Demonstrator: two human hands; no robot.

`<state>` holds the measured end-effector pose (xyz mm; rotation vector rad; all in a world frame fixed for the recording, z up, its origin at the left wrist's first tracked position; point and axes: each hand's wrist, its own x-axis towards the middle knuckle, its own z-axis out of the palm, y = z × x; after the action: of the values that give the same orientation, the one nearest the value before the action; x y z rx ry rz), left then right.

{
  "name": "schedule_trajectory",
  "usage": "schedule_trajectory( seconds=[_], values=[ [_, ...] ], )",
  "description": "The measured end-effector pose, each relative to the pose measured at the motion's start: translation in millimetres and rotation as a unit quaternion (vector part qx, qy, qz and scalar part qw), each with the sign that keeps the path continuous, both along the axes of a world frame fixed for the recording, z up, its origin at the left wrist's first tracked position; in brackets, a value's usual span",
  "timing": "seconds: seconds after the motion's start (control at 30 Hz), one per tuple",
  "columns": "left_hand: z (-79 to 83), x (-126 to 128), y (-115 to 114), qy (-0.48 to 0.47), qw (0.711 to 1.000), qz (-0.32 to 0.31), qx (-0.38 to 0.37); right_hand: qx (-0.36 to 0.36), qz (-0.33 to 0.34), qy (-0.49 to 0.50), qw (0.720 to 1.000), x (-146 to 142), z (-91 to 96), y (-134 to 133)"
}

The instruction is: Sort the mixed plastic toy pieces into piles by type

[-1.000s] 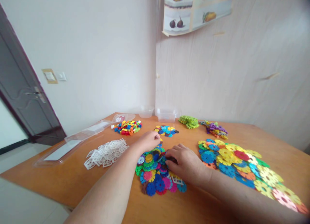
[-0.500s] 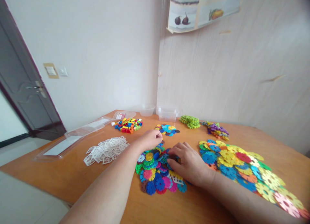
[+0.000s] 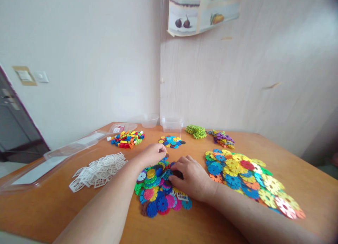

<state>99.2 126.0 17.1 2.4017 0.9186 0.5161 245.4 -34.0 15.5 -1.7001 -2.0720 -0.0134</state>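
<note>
A mixed pile of coloured, notched plastic discs (image 3: 155, 198) lies on the table between my arms. My left hand (image 3: 154, 154) is at the pile's far edge, its fingers closed in a pinch; what they hold, if anything, is hidden. Over the right side of the same pile rests my right hand (image 3: 191, 177), fingers bent and thumb apart from them, with a dark disc (image 3: 179, 174) showing in the gap. A white lattice piece (image 3: 182, 196) lies among the discs beside my right wrist. Beyond my left hand sits a smaller group of little discs (image 3: 172, 142).
Larger flower-shaped discs (image 3: 233, 182) spread to the right. White lattice pieces (image 3: 101, 172) and small building bricks (image 3: 126, 139) lie left. Green pieces (image 3: 195, 131), purple pieces (image 3: 222, 138) and clear plastic containers (image 3: 173, 124) stand at the back. Clear lids (image 3: 63, 156) line the left edge.
The view has turned to the right, so everything sits further left in the picture. Both hands stay at the disc pile; a dark disc now shows under my right hand.
</note>
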Motion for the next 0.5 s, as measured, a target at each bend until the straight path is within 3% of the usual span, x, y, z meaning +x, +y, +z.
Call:
schedule_trajectory(
  seconds=[0.5],
  values=[
    [5.8,-2,-6,0.003,1.0,0.008,0.0,0.064,-0.011,0.097,0.993,12,-4.8,5]
  ],
)
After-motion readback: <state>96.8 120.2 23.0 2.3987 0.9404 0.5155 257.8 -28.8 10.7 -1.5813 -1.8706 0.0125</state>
